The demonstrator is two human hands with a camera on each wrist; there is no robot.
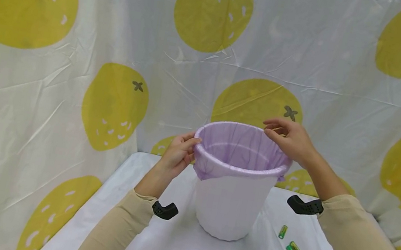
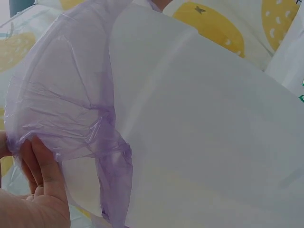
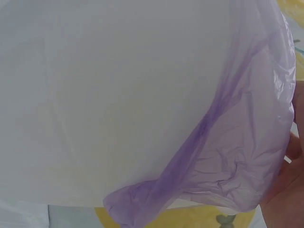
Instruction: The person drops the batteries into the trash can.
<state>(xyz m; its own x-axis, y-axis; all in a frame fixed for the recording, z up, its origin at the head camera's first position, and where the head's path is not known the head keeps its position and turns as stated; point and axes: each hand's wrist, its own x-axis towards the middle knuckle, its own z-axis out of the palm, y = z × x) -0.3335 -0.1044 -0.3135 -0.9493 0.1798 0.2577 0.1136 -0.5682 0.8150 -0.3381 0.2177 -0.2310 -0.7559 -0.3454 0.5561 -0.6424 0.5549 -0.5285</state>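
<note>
Only in the head view is the whole white bin (image 1: 231, 201) seen, set upright in the middle of the counter (image 1: 172, 248), with a purple bag (image 1: 238, 149) folded over its rim. Three small green batteries (image 1: 293, 249) are also seen only there, laid on the counter just to the right of the bin, near its bottom. In the left wrist view the bin (image 2: 204, 133) is seen from very close, tipped in the picture, and the purple bag (image 2: 61, 104) is shown stretched over the rim with a wrinkled flap hung down the side. In the right wrist view the white wall of the bin (image 3: 118, 104) fills most of the picture, and the purple bag (image 3: 237, 156) is bunched at the rim. The counter is covered with a white cloth. Behind the bin, a white curtain (image 1: 335, 54) with big yellow fruit shapes is hung all around. The left hand (image 1: 180, 152) is placed on the left side of the bin's rim, with its fingers (image 2: 45, 166) curled under the bag's edge and gripping it. The right hand (image 1: 289, 140) is laid on the far right side of the rim, fingers bent over the bag, and the bag is held there too.
</note>
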